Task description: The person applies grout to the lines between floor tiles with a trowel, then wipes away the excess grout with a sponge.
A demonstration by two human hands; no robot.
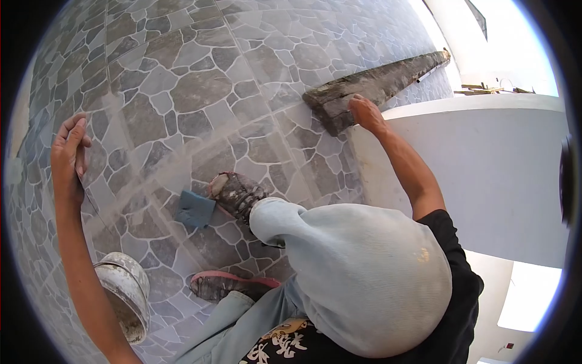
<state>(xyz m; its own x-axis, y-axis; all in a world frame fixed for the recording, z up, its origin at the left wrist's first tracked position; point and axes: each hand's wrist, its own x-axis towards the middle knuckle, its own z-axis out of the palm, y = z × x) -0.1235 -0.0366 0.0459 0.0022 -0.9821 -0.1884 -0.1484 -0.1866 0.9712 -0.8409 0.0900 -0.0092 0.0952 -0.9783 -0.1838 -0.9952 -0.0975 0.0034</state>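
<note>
My left hand [68,156] lies flat on the stone-patterned floor tiles [200,91] at the left, fingers straight and close together beside a pale grout line. Whether something thin is under the hand is unclear. My right hand [365,114] reaches forward and grips the near end of a long weathered wooden plank [376,85], which lies on the tiles along the foot of a white wall. I am crouched, with my knee in pale trousers [364,273] filling the lower middle of the view.
A blue sponge [195,208] lies on the tiles beside my dirty shoe [237,194]. My other foot, in a pink-soled sandal [227,285], is nearer. A mortar-stained bucket [124,294] stands at lower left. A low white wall [491,158] borders the right.
</note>
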